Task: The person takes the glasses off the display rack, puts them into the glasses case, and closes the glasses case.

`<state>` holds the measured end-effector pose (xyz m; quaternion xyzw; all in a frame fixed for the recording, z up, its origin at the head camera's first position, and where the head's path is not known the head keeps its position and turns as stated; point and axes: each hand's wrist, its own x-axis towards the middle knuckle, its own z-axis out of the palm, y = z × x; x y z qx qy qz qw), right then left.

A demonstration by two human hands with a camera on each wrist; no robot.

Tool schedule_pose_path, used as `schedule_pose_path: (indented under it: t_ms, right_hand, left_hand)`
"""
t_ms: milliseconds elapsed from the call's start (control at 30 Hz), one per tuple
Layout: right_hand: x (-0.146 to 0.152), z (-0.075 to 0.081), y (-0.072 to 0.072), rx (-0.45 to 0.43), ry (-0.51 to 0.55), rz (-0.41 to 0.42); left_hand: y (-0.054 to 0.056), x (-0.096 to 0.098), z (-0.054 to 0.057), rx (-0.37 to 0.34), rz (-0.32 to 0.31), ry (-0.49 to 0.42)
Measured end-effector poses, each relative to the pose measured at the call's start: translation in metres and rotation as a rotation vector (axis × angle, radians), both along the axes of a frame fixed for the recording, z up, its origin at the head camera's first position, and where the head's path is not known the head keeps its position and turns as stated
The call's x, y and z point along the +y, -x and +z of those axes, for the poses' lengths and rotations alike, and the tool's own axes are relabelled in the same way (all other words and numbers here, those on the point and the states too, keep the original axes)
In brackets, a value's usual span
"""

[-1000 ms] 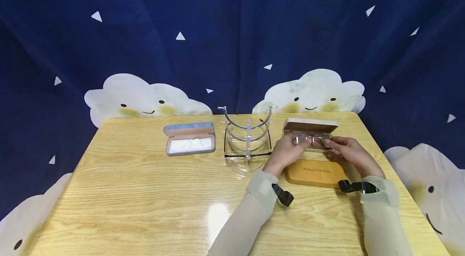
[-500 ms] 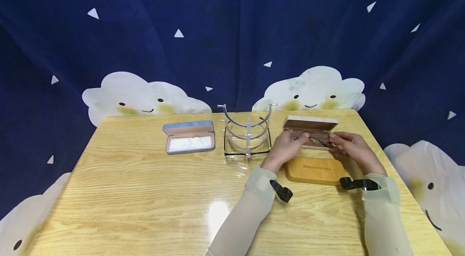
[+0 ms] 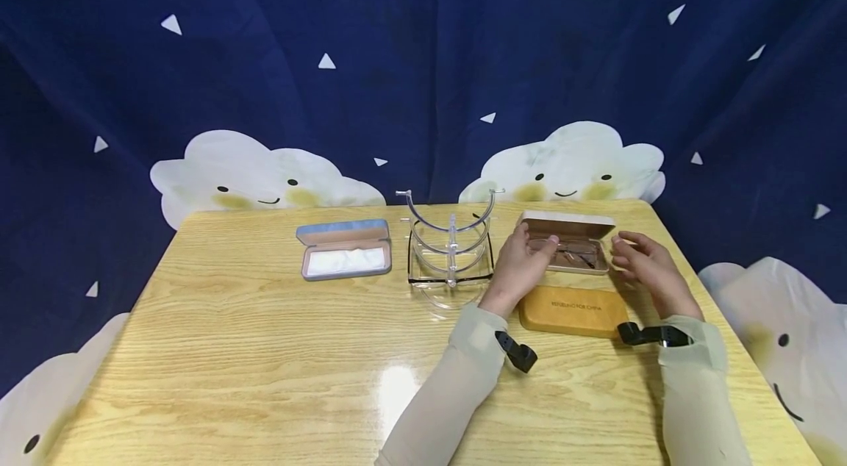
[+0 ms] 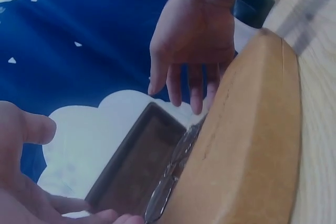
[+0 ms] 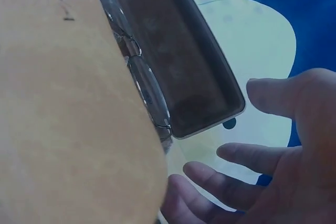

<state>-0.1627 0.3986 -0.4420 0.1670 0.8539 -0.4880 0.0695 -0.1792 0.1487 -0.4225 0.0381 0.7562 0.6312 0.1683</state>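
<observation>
A pair of thin-framed glasses (image 3: 577, 254) lies inside an open glasses case (image 3: 598, 227) with a pale outside and brown lining, at the right rear of the table. My left hand (image 3: 517, 272) is at the case's left end, thumb and fingers spread apart; in the left wrist view its fingertips (image 4: 107, 216) are near the case and glasses, and contact is unclear. Off the right end, my right hand (image 3: 651, 276) hovers with loosely bent fingers, holding nothing. In the right wrist view the glasses (image 5: 149, 90) sit partly hidden behind an orange-tan case (image 5: 79, 103).
The closed orange-tan case (image 3: 574, 312) lies in front of the open one. A clear display stand (image 3: 453, 249) holding black-framed glasses (image 3: 426, 281) stands mid-table. Further left is an open blue case (image 3: 345, 231) with a white cloth (image 3: 347, 260). A dark blue curtain (image 3: 370, 47) hangs behind.
The glasses have gone down into the open case, and both hands have let go of them. My right hand has drawn away to the right; the left has loosened its fingers.
</observation>
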Motion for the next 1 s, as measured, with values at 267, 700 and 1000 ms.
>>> schedule_pose_path:
  t_ms: [267, 700, 1000]
  right_hand:
    - [-0.001, -0.001, 0.007, -0.034, 0.044, 0.037]
    - [-0.004, -0.001, 0.012, -0.047, 0.081, 0.079]
    - [-0.001, -0.003, 0.008, -0.008, 0.082, 0.087]
  left_hand:
    - [0.000, 0.005, 0.004, -0.053, 0.028, -0.014]
    - [0.010, -0.001, -0.013, -0.078, -0.013, -0.139]
    - [0.007, -0.001, -0.014, -0.085, -0.010, -0.066]
